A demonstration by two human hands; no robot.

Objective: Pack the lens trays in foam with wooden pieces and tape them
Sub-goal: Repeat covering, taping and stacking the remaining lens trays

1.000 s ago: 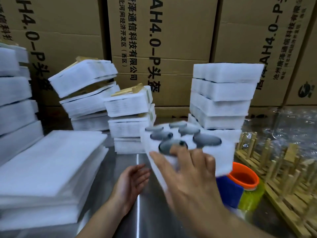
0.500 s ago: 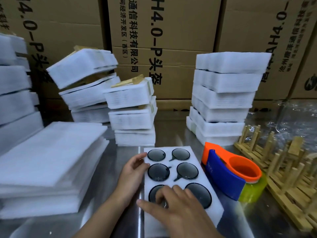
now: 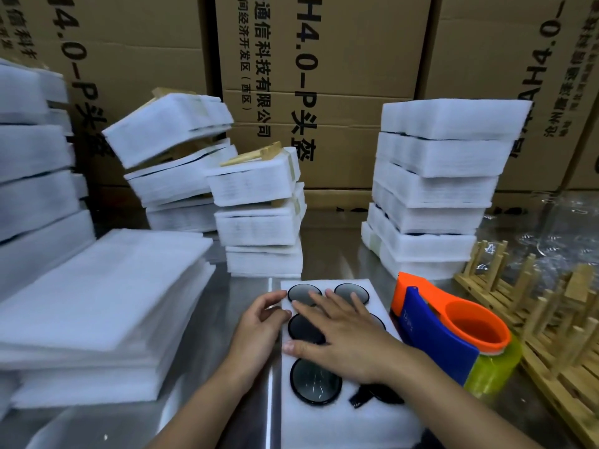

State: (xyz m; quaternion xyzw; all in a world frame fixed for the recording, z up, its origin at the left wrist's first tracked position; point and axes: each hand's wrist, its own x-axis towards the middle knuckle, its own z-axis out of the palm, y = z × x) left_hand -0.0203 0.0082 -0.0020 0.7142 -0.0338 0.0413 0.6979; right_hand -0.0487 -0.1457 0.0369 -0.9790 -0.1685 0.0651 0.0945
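Lens tray point(image 3: 324, 422) lies flat on the steel table point(image 3: 246, 286) at 6 o'clock in the view, long side running away from the person. Right hand point(image 3: 350, 341) is laid palm-down across the middle pockets, fingers spread and straight, pressing and pinching nothing. Left hand point(image 3: 256, 328) rests against the tray's 9 o'clock edge with fingers loosely curved, no pinch evident. Judged step: seating the lenses before covering. Recommended practice: keep pressure light and even, confirm each lens sits flush, and hold the edge steady so the tray does not slide towards the tape dispenser point(image 3: 437, 338), which sits just beside it at 3 o'clock. Contents: the tray has six round pockets in two columns; dark lenses point(image 3: 316, 382) show in the far pair and the near-left pocket, the middle pair is largely covered by the hand, and the near-right pocket is partly hidden by the wrist, with a black tab protruding. Foam sheets point(image 3: 107, 286) are stacked at 9 o'clock, wooden pieces point(image 3: 557, 325) lie at 3 o'clock beyond the dispenser, and wrapped bundles point(image 3: 259, 228) stand at 12 o'clock.
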